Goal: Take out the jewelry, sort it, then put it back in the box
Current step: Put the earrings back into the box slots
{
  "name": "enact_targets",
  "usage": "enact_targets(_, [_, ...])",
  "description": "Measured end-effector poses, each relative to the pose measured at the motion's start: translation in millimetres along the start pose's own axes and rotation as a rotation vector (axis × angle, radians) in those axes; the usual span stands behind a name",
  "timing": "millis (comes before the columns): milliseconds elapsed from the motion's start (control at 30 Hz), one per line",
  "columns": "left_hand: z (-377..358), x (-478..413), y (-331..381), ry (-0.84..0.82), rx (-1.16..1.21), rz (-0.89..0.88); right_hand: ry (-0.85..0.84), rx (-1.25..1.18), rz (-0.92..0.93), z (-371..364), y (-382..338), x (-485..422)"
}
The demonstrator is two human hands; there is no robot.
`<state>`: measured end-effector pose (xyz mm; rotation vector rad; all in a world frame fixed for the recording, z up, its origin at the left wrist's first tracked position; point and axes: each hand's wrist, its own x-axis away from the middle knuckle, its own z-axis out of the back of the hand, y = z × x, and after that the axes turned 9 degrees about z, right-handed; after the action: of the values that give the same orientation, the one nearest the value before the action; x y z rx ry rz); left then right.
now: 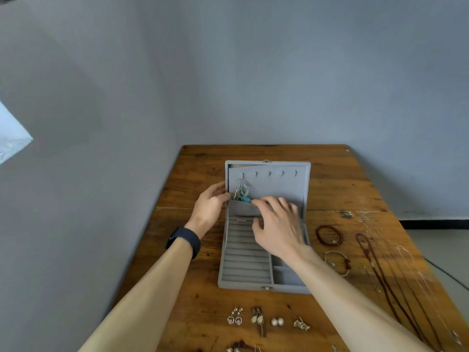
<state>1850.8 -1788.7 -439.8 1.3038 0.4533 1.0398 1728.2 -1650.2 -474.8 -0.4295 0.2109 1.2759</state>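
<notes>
Jewelry box [264,288]: grey velvet, open, at the middle of wooden desk [195,308]. Base nearer the person, with padded ring rows [245,255] on the left and small compartments [286,276] on the right. Lid [276,184] folded back on the far side, lined with a row of small hooks above a fabric pocket [243,209].

Necklace [241,192]: silvery chain with a turquoise piece, hung from the leftmost hook, lower end bunched at the pocket's mouth.

Left grip [210,207]: clamped on the lid's left edge, fingers curled behind it, thumb in front beside the pocket. Black wristband [184,239] on that wrist.

Right grip [278,226]: apart, laid over the pocket, fingers stretched leftward with tips at the turquoise piece, thumb held separate below. Whether the tips pinch anything: cannot tell.

On the desk right of the box: red bead bracelet [329,235]; thin bangle [338,263] just nearer; dark red cord necklace [376,262] and pale thin chains [408,265] laid lengthwise; small metal piece [347,214] farther back.

On the desk in front of the box, in a row: pink drop earrings [234,318]; cream drop earrings [257,318]; pearl studs [277,321]; small gold earrings [302,324]. Further pieces at the near edge, cut off by the frame.
</notes>
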Motion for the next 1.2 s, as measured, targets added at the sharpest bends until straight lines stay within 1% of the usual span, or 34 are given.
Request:
enact_targets(133, [-7,11,-13,-0.006,-0.017,0.036,0.022,-0.068,0.050,3,2,16])
enact_targets(267, [-8,39,-25,0.014,-0.089,0.014,0.032,-0.141,0.067,12,-1,40])
enact_targets(400, [-3,78,-43,0.044,-0.081,-0.019,0.105,-0.252,0.039,24,-12,83])
enact_targets(533, [0,130,-69,0.135,-0.125,-0.090,0.082,-0.343,-0.021,28,-30,139])
enact_targets(633, [-3,164,-96,0.177,-0.179,-0.147,0.052,-0.333,-0.034,23,-44,174])
enact_targets(767, [-15,190,-121,0.178,-0.351,-0.180,0.033,-0.290,-0.037,16,-56,195])
enact_targets(933, [-21,198,-130,0.219,-0.518,-0.197,0.003,-0.146,-0.044,11,-66,188])
enact_targets(1067, [-22,193,-126,0.235,-0.675,-0.223,-0.011,-0.088,-0.036,8,-72,175])
enact_targets(1200, [-16,191,-121,0.224,-0.717,-0.216,-0.039,-0.038,-0.010,6,-80,163])
